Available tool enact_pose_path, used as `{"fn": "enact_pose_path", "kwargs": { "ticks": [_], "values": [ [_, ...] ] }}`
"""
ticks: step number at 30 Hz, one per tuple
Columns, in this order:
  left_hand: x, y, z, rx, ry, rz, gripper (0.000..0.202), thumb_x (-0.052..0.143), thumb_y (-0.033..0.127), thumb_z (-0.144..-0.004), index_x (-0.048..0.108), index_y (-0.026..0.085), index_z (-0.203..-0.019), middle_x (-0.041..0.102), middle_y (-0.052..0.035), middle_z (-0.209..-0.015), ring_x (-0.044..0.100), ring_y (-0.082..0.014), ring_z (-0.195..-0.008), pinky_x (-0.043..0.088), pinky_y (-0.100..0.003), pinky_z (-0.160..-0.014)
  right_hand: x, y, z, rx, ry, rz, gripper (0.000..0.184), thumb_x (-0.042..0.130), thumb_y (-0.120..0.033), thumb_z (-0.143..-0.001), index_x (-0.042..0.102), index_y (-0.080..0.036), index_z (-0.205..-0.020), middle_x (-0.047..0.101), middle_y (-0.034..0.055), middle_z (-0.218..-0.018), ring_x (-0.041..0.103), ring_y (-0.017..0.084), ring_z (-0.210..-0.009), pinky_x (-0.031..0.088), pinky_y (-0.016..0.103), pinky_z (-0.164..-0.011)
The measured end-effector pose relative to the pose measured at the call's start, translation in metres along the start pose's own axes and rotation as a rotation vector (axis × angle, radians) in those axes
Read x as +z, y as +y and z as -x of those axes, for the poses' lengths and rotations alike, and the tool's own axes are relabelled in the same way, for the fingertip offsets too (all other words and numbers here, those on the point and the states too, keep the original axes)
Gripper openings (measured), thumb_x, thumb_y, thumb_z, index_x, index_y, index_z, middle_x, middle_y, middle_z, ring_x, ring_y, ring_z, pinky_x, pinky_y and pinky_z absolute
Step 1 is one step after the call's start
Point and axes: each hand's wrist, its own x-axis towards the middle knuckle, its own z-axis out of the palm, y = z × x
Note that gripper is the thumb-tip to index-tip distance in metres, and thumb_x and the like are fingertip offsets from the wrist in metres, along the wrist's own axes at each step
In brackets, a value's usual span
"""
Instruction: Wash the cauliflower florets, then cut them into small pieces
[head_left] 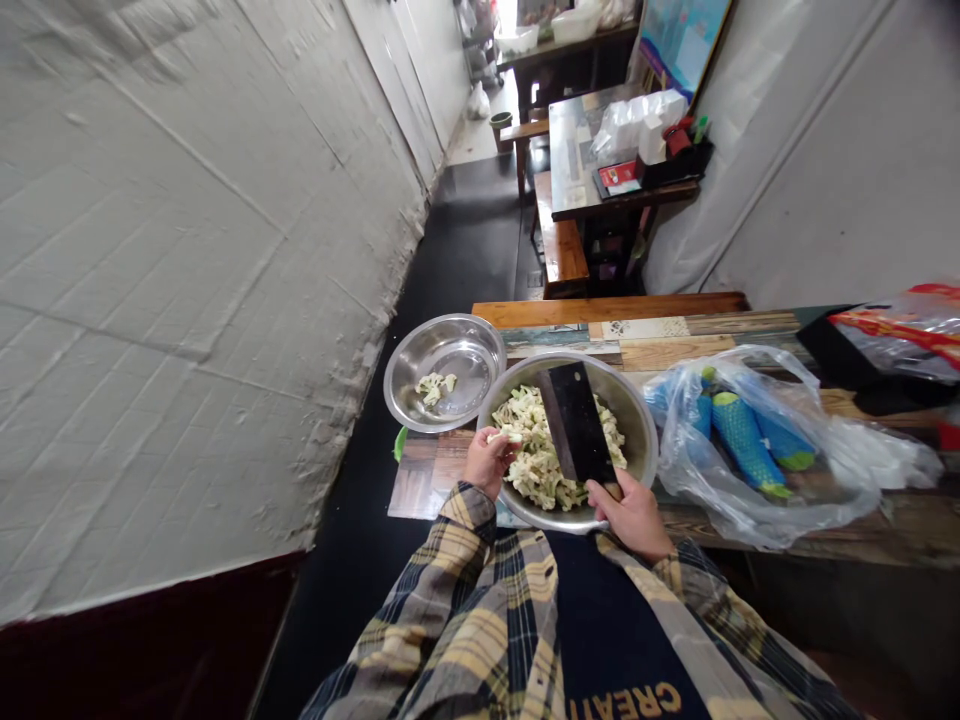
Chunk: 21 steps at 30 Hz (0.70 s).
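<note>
The fingers of the left hand [489, 464] are pinched on a small piece of cauliflower [505, 436], held above the left side of a large metal bowl. The fingers of the right hand [634, 514] are wrapped around the handle of a cleaver [589, 430], near the bowl's lower right rim. Its broad, dark, rectangular blade points away from the person and slants across the bowl, hiding part of the contents; whether it touches them cannot be told.

The large metal bowl [643, 432] contains many cut cauliflower florets [531, 478], cream-white with pale green stems. Just beyond it to the left, a second, shallower metal bowl [474, 352] has a small cluster of florets [432, 388] lying toward its left side.

Both bowls are at the left end of a bench [424, 478] with a patchwork wood-pattern top. To the right of the large bowl, a clear plastic bag [757, 525] lies open around several long objects in blue netting [750, 448] with green ends.

Plaid sleeves [457, 530] cover both arms. Past the bench, a wooden seat [562, 245] stands beside a farther table [568, 170] bearing plastic wrap and a black tray. A whitish wall [187, 250] runs along the left.
</note>
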Motion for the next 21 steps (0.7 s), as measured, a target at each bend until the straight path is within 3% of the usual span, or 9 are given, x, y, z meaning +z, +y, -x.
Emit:
{"fn": "enact_pose_path", "kwargs": {
  "ticks": [4, 7, 9, 12, 16, 18, 21],
  "values": [
    [-0.013, 0.031, -0.021, 0.061, 0.136, 0.034, 0.025, 0.07, 0.012, -0.069, 0.05, 0.018, -0.084, 0.057, 0.0043, -0.063, 0.057, -0.0087, -0.05, 0.039, -0.016, -0.043, -0.004, 0.005, -0.004, 0.04, 0.089, -0.048, 0.033, 0.057, -0.052, -0.079, 0.058, -0.02, -0.08, 0.066, -0.001, -0.06, 0.059, 0.014, -0.046, 0.045, 0.023, -0.049],
    [-0.025, 0.062, -0.04, 0.151, 0.187, 0.081, 0.014, 0.06, 0.014, -0.081, 0.047, 0.019, -0.081, 0.058, 0.0019, -0.069, 0.062, -0.0082, -0.062, 0.049, -0.018, -0.058, -0.008, 0.008, -0.007, 0.071, 0.157, -0.064, 0.033, 0.058, -0.052, -0.078, 0.058, -0.019, -0.08, 0.065, -0.0013, -0.058, 0.059, 0.013, -0.046, 0.045, 0.023, -0.05],
    [-0.03, 0.071, -0.049, 0.18, 0.213, 0.088, 0.012, 0.058, 0.019, -0.084, 0.046, 0.019, -0.083, 0.058, 0.0007, -0.071, 0.065, -0.0115, -0.069, 0.052, -0.022, -0.063, -0.009, 0.009, -0.007, 0.083, 0.176, -0.074, 0.032, 0.058, -0.051, -0.077, 0.058, -0.019, -0.079, 0.064, -0.0016, -0.055, 0.058, 0.013, -0.045, 0.045, 0.023, -0.049],
    [-0.025, 0.052, -0.055, 0.134, 0.174, -0.127, 0.022, 0.065, 0.028, -0.079, 0.048, 0.019, -0.091, 0.058, 0.0, -0.072, 0.063, -0.0132, -0.063, 0.05, -0.024, -0.056, -0.007, 0.009, -0.006, 0.097, 0.177, -0.113, 0.032, 0.059, -0.052, -0.076, 0.057, -0.019, -0.077, 0.064, -0.0008, -0.057, 0.058, 0.013, -0.044, 0.045, 0.023, -0.047],
    [0.002, -0.001, -0.055, 0.128, -0.003, -0.522, 0.027, 0.077, 0.028, -0.064, 0.06, 0.017, -0.083, 0.057, 0.0004, -0.067, 0.055, -0.0115, -0.056, 0.043, -0.023, -0.053, -0.004, 0.012, -0.004, 0.121, 0.185, -0.182, 0.035, 0.061, -0.054, -0.074, 0.056, -0.019, -0.078, 0.065, -0.0001, -0.059, 0.058, 0.014, -0.044, 0.046, 0.024, -0.045],
    [0.02, -0.021, -0.053, 0.264, -0.106, -0.72, 0.026, 0.08, 0.022, -0.058, 0.064, 0.018, -0.078, 0.055, 0.0007, -0.067, 0.054, -0.0137, -0.063, 0.044, -0.025, -0.062, -0.004, 0.013, -0.002, 0.127, 0.202, -0.2, 0.036, 0.061, -0.055, -0.074, 0.056, -0.019, -0.078, 0.064, -0.0001, -0.058, 0.058, 0.015, -0.044, 0.046, 0.026, -0.046],
    [0.042, -0.035, -0.051, 0.499, -0.277, -1.073, 0.027, 0.078, 0.017, -0.057, 0.065, 0.021, -0.081, 0.055, -0.0023, -0.081, 0.054, -0.0173, -0.076, 0.043, -0.028, -0.074, -0.006, 0.014, 0.002, 0.144, 0.237, -0.204, 0.036, 0.061, -0.056, -0.073, 0.055, -0.02, -0.075, 0.064, 0.0003, -0.058, 0.057, 0.015, -0.044, 0.046, 0.026, -0.046]
  ]
}}
